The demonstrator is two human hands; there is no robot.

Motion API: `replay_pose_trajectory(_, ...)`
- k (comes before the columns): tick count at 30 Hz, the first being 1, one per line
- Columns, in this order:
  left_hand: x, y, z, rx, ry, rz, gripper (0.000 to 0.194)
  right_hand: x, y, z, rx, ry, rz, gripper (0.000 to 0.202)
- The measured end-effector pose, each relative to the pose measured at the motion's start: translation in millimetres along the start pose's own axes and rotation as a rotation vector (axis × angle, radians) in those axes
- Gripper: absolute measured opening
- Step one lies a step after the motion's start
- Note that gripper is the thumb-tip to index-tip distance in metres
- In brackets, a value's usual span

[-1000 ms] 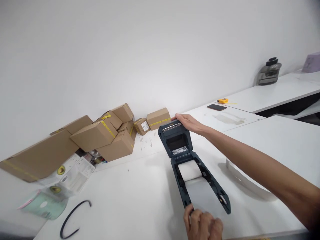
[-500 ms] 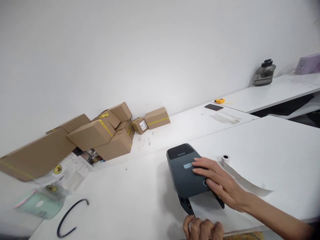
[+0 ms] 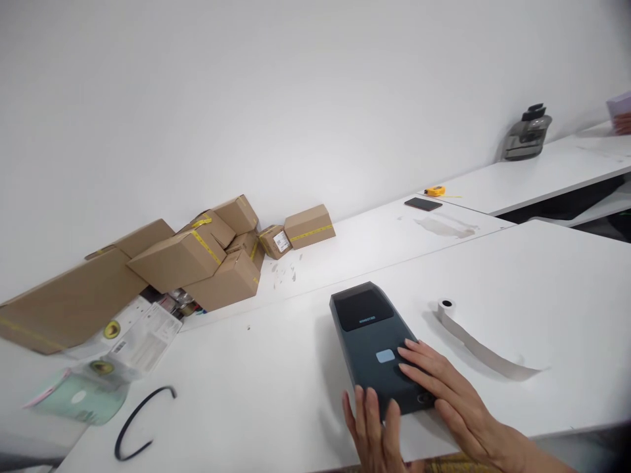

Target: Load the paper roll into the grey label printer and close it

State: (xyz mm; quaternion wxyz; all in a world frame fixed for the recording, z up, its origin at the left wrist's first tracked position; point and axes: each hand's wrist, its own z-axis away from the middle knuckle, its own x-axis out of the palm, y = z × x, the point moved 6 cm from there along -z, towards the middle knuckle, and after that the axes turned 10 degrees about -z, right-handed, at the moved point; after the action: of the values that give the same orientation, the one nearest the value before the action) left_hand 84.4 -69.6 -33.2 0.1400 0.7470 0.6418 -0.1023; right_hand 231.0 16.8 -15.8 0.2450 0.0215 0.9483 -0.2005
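Observation:
A dark grey-blue label printer (image 3: 362,341) with a glossy black window and a light blue button lies on the white table (image 3: 246,407), its lid down. My right hand (image 3: 456,397) rests on the near right part of the lid, its fingers stretched out flat beside the button. At the near left corner, the fingers of my left hand (image 3: 372,427) are spread and touch the printer's edge. Neither hand holds anything. Right of the printer stands a small white paper roll (image 3: 446,307), its strip unrolled across the table.
Several cardboard boxes (image 3: 177,259) are piled at the back left by the wall. A mint-green pouch (image 3: 81,397) and a dark curved band (image 3: 129,424) lie at the left. Farther back are a phone (image 3: 422,204), a yellow tape measure (image 3: 436,191) and a dark water jug (image 3: 527,135).
The printer's lid has gone from raised to down. My left hand has moved up from the front edge onto the printer, fingers opening; my right hand has shifted nearer with the lid.

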Motion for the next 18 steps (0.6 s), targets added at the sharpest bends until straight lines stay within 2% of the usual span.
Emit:
replay_pose_trajectory(2,6.2,-8,-7,0.122,-0.139,-0.033,0.047,-1,-2,-2,0.006,0.03,-0.001,0.05)
replay_pose_trajectory(4,9.9,-15,-11,0.14,-0.185,-0.018,0.042,-1,-3,-3,0.007,0.055,-0.009,0.05)
replay_pose_trajectory(8,14.3,-20,-7,-0.028,-0.105,0.041,0.038,2,1,4,0.07,0.074,-0.047,0.05)
replay_pose_trajectory(11,20.1,-17,0,-0.077,-0.09,0.057,0.037,8,7,13,0.126,0.072,-0.067,0.05)
replay_pose_trajectory(14,21.7,-16,0,-0.095,-0.105,0.099,0.039,9,8,17,0.091,0.098,-0.081,0.051)
replay_pose_trajectory(16,15.9,-17,-2,-0.127,-0.124,0.132,0.043,8,7,15,0.084,0.097,-0.093,0.05)
replay_pose_trajectory(17,11.1,-18,-2,-0.183,-0.152,0.169,0.043,8,6,14,0.094,0.08,-0.104,0.05)
replay_pose_trajectory(18,6.6,-22,0,-0.299,-0.213,0.236,0.042,6,6,13,0.121,0.071,-0.122,0.049)
